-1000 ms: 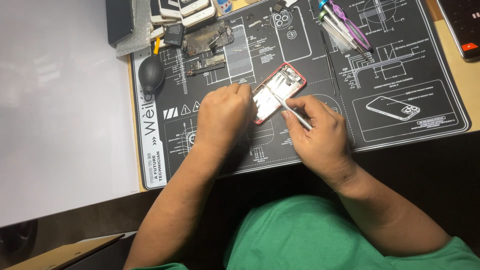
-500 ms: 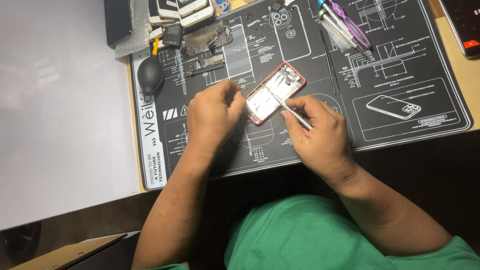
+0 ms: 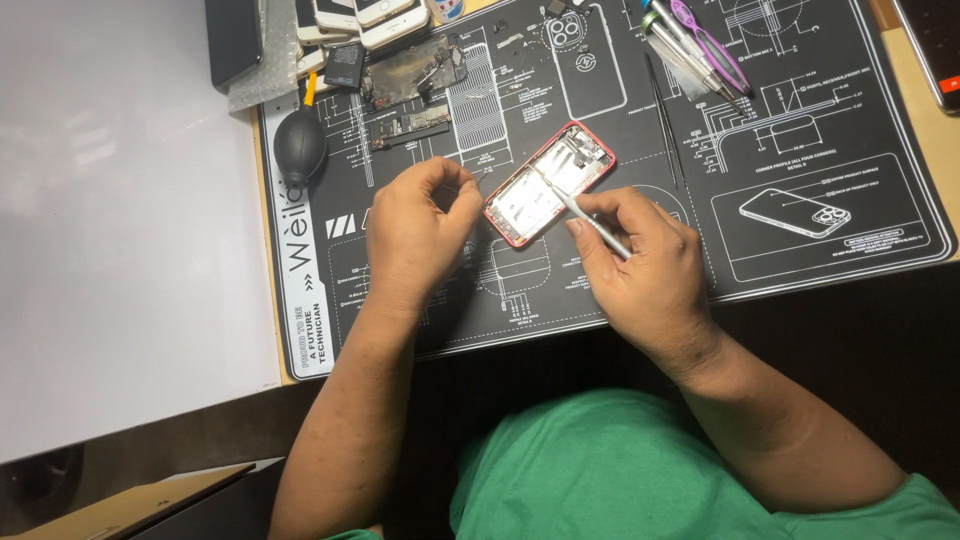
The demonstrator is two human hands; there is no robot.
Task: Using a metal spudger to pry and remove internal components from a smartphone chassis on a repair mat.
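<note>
One opened red phone (image 3: 548,183) lies on black mat (image 3: 800,130). My right hand (image 3: 640,265) grip pinches one metal tool (image 3: 590,215), tip inside phone. Left hand (image 3: 425,230) fingertips pressed together, possibly on a tiny part; unclear.

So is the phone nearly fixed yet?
Not yet. The red phone already lies opened on the black mat, its insides showing, with loose boards set aside near the top. The right hand holds a thin silver tool whose tip is inside the phone. The left hand pinches something too small to tell. Nothing is closed up, so plenty seems left.
</note>
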